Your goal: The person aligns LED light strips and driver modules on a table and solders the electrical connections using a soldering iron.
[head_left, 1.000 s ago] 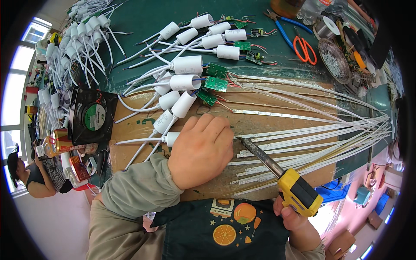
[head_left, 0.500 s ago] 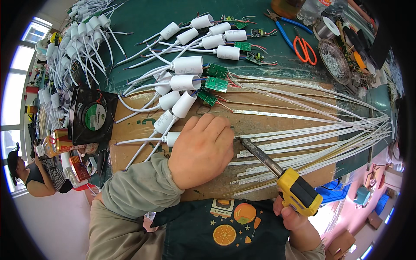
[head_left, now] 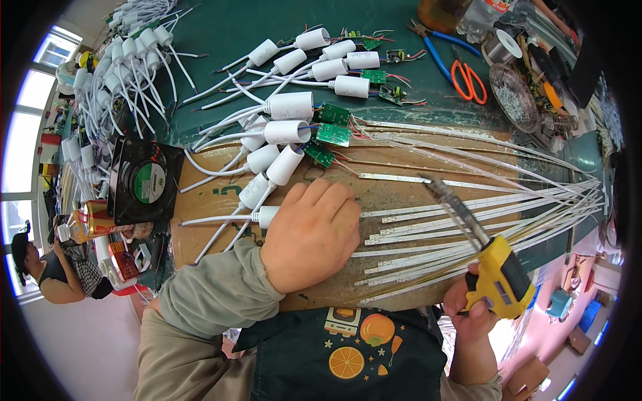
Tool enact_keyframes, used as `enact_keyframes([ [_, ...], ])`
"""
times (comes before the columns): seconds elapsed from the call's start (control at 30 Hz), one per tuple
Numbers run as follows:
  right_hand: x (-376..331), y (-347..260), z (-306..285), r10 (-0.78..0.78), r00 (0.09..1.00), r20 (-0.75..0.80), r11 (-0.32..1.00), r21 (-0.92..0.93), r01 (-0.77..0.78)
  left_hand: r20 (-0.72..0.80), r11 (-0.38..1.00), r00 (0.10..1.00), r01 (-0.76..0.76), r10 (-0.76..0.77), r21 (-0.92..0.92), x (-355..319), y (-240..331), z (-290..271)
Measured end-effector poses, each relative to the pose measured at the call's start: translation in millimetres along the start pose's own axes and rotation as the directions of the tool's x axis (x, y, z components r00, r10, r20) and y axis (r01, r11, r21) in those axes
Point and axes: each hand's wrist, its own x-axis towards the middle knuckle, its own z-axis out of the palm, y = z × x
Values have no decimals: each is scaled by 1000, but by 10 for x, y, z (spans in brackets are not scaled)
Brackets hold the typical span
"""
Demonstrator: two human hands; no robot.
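Observation:
My right hand (head_left: 470, 311) grips the handle of a yellow-and-black soldering gun (head_left: 500, 277). Its metal barrel points up and to the left, with the blurred tip above the white LED strips (head_left: 441, 214). Over the brown board, my left hand (head_left: 311, 235) is closed with its fingers curled down, next to the strips' left ends. What those fingers hold is hidden beneath them. A white cylindrical housing with a cable (head_left: 266, 216) shows at the left hand's edge. Green circuit boards (head_left: 333, 134), wired to other white housings (head_left: 286, 131) and to strips, lie beyond that hand.
A black fan (head_left: 142, 180) stands at the left. Far back right are blue-handled pliers (head_left: 445, 57), orange-handled scissors (head_left: 469, 81), a solder spool (head_left: 503, 47) and a metal dish (head_left: 513, 97). More white housings (head_left: 130, 53) are heaped far left. Another person (head_left: 57, 267) sits at the left edge.
The soldering gun in my right hand has moved right, its tip lifting away from my left hand's fingers. My left hand has stayed almost in place.

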Motion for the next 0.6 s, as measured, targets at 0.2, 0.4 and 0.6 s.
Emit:
enact_keyframes([
  [0.2, 134, 32, -109, -110, 994, -28, 993, 37, 111, -2, 1000, 1000, -3, 3, -3, 0, 5, 0],
  [0.4, 152, 76, -113, -77, 997, -24, 995, 61, 78, 5, 1000, 1000, 2, -2, 0, 12, 5, -7],
  [0.6, 151, 85, -103, -63, 997, -38, 995, 79, 66, 0, 1000, 1000, 14, -14, -4, 16, 14, -7],
])
